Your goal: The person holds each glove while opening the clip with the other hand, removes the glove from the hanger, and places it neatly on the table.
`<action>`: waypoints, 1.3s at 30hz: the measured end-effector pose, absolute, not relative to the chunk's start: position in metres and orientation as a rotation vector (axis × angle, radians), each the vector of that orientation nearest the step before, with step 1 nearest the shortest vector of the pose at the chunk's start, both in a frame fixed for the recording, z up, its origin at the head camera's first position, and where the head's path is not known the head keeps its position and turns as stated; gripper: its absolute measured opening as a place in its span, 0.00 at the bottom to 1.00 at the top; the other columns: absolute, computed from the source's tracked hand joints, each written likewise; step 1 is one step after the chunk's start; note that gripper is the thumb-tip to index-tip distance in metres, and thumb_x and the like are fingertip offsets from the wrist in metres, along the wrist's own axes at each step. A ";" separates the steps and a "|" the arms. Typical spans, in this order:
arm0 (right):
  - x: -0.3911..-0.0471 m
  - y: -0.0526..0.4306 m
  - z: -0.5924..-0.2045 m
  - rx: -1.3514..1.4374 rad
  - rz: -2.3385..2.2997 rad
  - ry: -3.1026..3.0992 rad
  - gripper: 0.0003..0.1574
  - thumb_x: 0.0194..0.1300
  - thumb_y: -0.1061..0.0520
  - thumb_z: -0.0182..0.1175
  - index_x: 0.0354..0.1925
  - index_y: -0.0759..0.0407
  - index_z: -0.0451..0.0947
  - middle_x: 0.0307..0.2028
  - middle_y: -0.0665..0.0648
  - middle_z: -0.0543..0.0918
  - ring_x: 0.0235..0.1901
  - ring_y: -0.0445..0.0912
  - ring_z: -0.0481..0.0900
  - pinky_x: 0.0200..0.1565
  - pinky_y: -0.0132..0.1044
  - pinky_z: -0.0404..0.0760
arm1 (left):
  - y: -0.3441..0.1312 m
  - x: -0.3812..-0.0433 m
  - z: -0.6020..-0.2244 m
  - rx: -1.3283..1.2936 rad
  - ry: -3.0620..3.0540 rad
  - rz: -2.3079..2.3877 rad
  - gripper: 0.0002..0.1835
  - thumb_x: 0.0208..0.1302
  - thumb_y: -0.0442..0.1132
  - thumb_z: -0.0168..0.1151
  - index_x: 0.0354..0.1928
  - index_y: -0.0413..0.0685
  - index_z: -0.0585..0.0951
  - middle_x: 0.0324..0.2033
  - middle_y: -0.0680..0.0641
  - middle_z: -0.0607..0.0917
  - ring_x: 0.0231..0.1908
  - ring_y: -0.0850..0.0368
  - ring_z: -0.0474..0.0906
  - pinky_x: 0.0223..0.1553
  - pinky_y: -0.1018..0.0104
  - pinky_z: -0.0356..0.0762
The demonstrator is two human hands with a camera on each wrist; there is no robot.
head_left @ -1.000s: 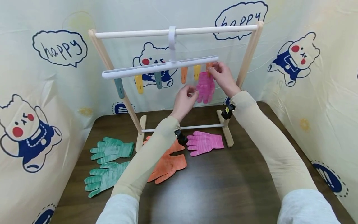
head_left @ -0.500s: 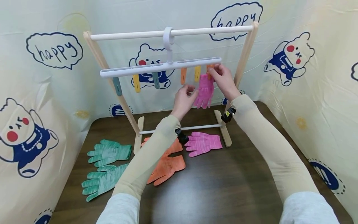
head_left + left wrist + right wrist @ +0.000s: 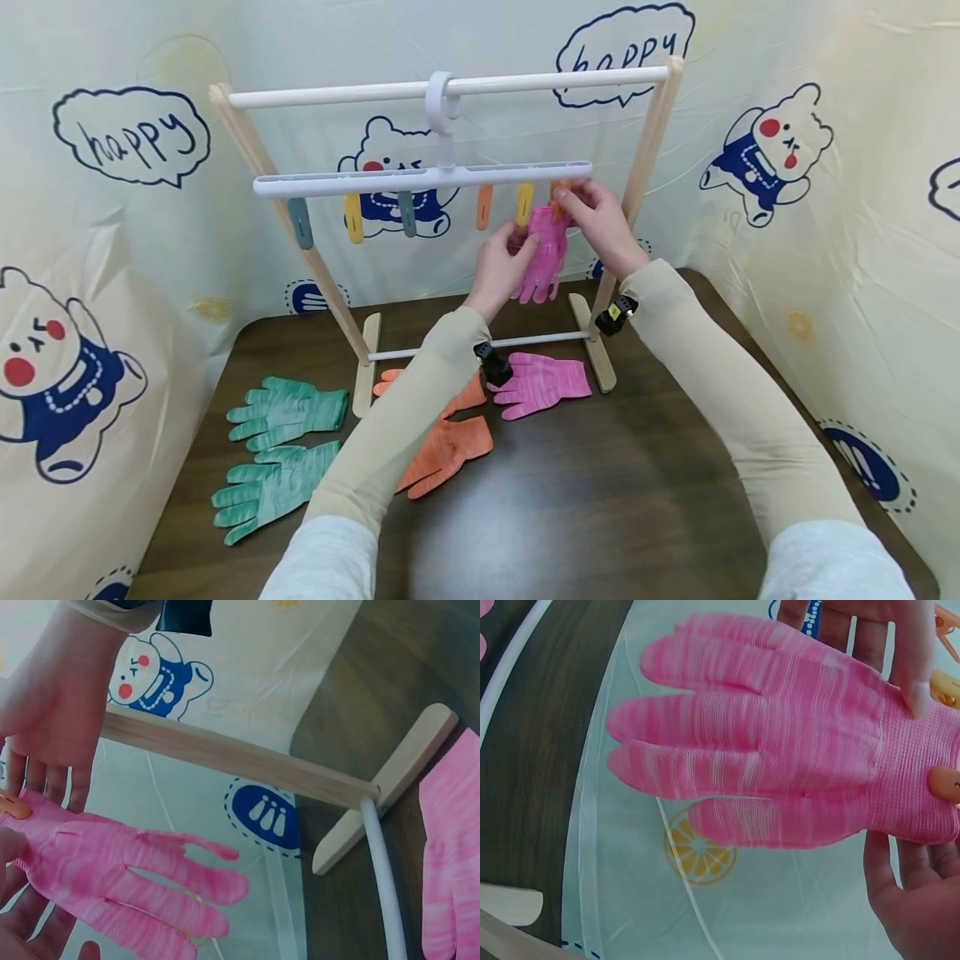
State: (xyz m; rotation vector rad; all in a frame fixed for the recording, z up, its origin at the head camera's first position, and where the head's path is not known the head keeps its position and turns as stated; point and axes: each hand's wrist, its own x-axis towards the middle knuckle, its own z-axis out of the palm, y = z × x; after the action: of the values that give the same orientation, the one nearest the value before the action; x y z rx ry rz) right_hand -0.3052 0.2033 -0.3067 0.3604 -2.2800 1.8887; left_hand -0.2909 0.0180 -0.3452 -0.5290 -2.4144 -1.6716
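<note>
A pink glove (image 3: 546,250) hangs fingers-down below the right end of the white clip hanger (image 3: 360,181). An orange clip (image 3: 946,784) bites its cuff. My right hand (image 3: 596,218) pinches that clip in the head view; in the right wrist view its fingers (image 3: 907,862) lie behind the cuff and its thumb is out of sight. My left hand (image 3: 498,265) holds the glove's left edge near the cuff, thumb in front. In the left wrist view the glove (image 3: 127,870) spreads palm-flat between both hands.
The hanger hooks over a wooden rack's white rod (image 3: 330,94). Yellow (image 3: 353,218), teal (image 3: 300,223) and orange clips dangle from it. On the dark table (image 3: 600,500) lie another pink glove (image 3: 543,385), orange gloves (image 3: 446,454) and green gloves (image 3: 277,483).
My left hand has moved from beside the hanging pink glove to its edge and now holds it. My right hand stays at the orange clip. The hanger's right end has dipped slightly, levelling it.
</note>
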 end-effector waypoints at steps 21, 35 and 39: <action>-0.305 0.204 -0.309 0.408 2.160 -2.074 0.22 0.80 0.49 0.56 0.65 0.55 0.77 0.52 0.55 0.85 0.45 0.45 0.80 0.52 0.37 0.77 | 0.016 -0.289 -0.345 -0.574 -2.393 -1.639 0.13 0.76 0.41 0.61 0.50 0.37 0.84 0.43 0.40 0.88 0.43 0.50 0.84 0.46 0.63 0.81; -0.304 0.206 -0.307 0.404 2.139 -2.088 0.20 0.79 0.51 0.58 0.62 0.60 0.77 0.45 0.52 0.85 0.51 0.47 0.80 0.50 0.35 0.77 | 0.017 -0.287 -0.350 -0.600 -2.423 -1.689 0.13 0.76 0.40 0.62 0.51 0.36 0.83 0.43 0.39 0.87 0.44 0.49 0.83 0.48 0.64 0.80; -0.303 0.205 -0.306 0.414 2.148 -2.074 0.19 0.79 0.52 0.58 0.61 0.60 0.77 0.44 0.52 0.85 0.49 0.46 0.81 0.48 0.34 0.77 | 0.016 -0.285 -0.352 -0.595 -2.433 -1.693 0.13 0.76 0.40 0.62 0.50 0.36 0.83 0.43 0.39 0.87 0.44 0.49 0.82 0.48 0.63 0.80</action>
State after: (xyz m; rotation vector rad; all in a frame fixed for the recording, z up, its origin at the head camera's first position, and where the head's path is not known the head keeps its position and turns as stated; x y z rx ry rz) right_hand -0.3034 0.2054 -0.3059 0.4140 -2.0741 2.1485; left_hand -0.2854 0.0161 -0.3519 -0.5949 -2.4326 -1.6929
